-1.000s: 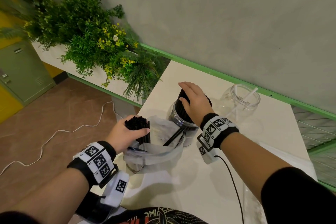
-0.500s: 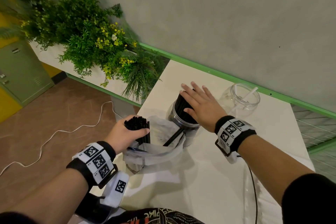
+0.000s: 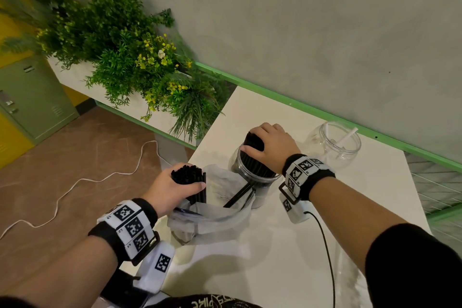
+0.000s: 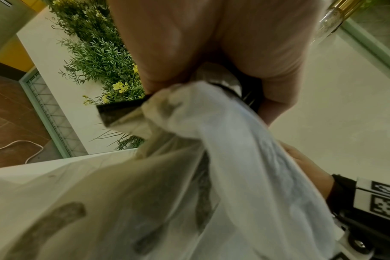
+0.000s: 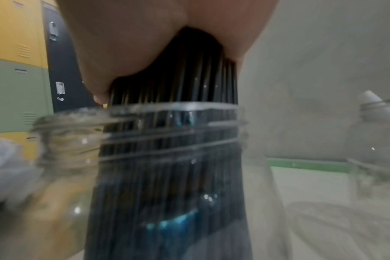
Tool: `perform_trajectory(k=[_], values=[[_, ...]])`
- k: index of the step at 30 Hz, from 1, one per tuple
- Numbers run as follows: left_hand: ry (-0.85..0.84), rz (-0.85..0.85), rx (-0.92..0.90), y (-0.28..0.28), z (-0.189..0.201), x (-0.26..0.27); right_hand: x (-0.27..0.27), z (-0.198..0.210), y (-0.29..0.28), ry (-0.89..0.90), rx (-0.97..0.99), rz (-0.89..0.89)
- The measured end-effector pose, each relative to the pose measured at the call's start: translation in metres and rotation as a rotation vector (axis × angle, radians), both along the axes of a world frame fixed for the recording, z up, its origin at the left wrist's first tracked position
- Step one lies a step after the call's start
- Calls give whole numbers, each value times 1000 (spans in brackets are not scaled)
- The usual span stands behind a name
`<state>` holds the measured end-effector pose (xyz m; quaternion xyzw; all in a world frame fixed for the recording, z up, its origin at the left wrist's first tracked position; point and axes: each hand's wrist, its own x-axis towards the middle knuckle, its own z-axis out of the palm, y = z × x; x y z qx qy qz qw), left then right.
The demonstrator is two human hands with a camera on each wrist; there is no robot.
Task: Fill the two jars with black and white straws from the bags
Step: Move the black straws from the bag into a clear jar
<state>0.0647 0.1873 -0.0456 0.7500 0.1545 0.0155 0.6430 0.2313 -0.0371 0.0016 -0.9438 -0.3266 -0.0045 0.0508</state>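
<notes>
A clear jar (image 3: 252, 177) near the middle of the white table (image 3: 375, 195) is packed with black straws (image 3: 252, 157). My right hand (image 3: 271, 145) lies over their tops, fingers curled round the bundle (image 5: 178, 73). My left hand (image 3: 172, 187) grips another bundle of black straws (image 3: 190, 177) that stands in a clear plastic bag (image 3: 220, 210) at the table's left edge; the wrist view shows the bag (image 4: 211, 158) below the palm. One loose black straw (image 3: 237, 195) leans in the bag. A second clear jar (image 3: 335, 142) at the back right holds two white straws (image 3: 347, 137).
Leafy plants (image 3: 130, 57) in a white planter stand left of the table against the grey wall. A white cable (image 3: 75, 190) runs over the brown floor. A black wire (image 3: 325, 245) trails from my right wrist across the table. Green lockers (image 3: 32, 97) are far left.
My right hand had lifted and spread its fingers half a second ago; it is now back down on the straws in the jar, fingers curled. The left hand has kept its hold.
</notes>
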Motion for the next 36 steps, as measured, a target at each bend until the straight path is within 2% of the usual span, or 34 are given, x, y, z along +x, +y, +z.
perform_trajectory(k=[5,11,17,22,23,27,29,32,34,36], values=[[3,2,-23,2,-1,1,10,19,-4,-19,226,8],[-11,2,-25,1,1,1,23,17,-4,30,-9,-6],[-6,5,-49,2,0,0,22,13,-5,62,228,27],[-3,4,-24,2,-1,2,21,19,-2,59,-68,179],[-3,2,-19,1,-1,2,21,18,-1,73,-32,172],[-11,-15,-13,-1,0,2,17,11,-1,21,363,80],[-9,-16,-11,0,0,1,16,12,-1,37,321,66],[-3,-14,-21,2,1,0,15,19,1,68,74,64],[-4,-20,-25,1,1,0,8,26,1,11,115,49],[-13,-22,-9,0,2,0,-8,33,2,-124,260,102]])
